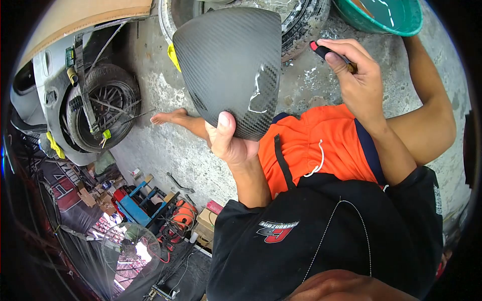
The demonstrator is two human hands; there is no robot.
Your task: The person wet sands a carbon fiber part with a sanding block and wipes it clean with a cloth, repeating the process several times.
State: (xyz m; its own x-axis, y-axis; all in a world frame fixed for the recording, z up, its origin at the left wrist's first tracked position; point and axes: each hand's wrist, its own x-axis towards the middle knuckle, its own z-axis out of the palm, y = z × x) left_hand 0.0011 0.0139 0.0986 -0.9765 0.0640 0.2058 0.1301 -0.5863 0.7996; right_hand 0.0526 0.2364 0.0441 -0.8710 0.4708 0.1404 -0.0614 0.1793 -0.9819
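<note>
My left hand point(230, 138) grips the lower edge of a curved carbon-fibre panel point(226, 65), thumb on its face. The panel is held up above my lap, and its dark woven surface has a bright white irregular patch near the lower right. To the right of the panel, apart from it, my right hand point(359, 75) is closed round a short black tool with a red end point(324, 50). The red end points to the upper left; its exact kind cannot be made out.
Behind the panel a tyre point(306, 30) lies on the wet, stained concrete floor point(160, 100). A green basin of water point(386, 20) stands at the upper right. A car wheel point(103, 108) is at left, with a fan point(130, 246) and a blue metal frame point(138, 205) below.
</note>
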